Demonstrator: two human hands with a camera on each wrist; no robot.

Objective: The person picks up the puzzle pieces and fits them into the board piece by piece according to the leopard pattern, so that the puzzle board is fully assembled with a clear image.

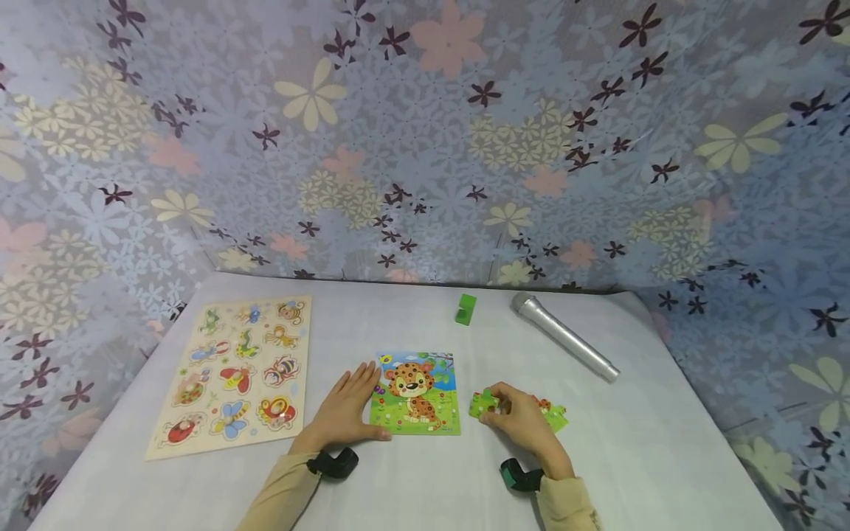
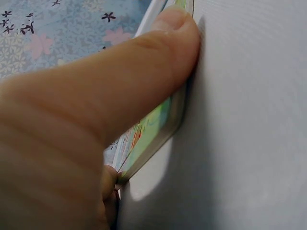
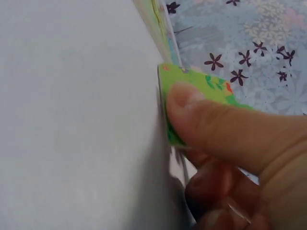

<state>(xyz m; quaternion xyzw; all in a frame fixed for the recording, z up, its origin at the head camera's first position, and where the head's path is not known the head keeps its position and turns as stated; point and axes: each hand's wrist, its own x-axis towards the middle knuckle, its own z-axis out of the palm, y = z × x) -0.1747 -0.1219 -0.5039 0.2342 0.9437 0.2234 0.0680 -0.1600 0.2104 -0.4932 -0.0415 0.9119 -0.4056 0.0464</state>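
Leopard puzzle point(image 1: 416, 397) points away, left hand point(image 1: 345, 410) outstretched, right hand point(image 1: 521, 419) pinching piece point(image 1: 482, 405), axis unclear

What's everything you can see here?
Rectangular cartoon-bug board: 1, cream, left.
Square leopard puzzle: 1, green and blue, middle.
Notched flat piece: 1, green, back centre.
Metallic microphone: 1, silver, back right.
Gripped puzzle piece: 1, green, right hand.
Half-hidden puzzle pieces: count unclear, green and orange, beside right hand.
Tablecloth: 1, white, underneath.
Floral fabric backdrop: 1, bluish, behind.
Wristbands: 2, mostly black, wrists.
Sleeves: 2, beige, forearms.
Left hand: 1, bare, at leopard puzzle.
Right hand: 1, bare, middle right.
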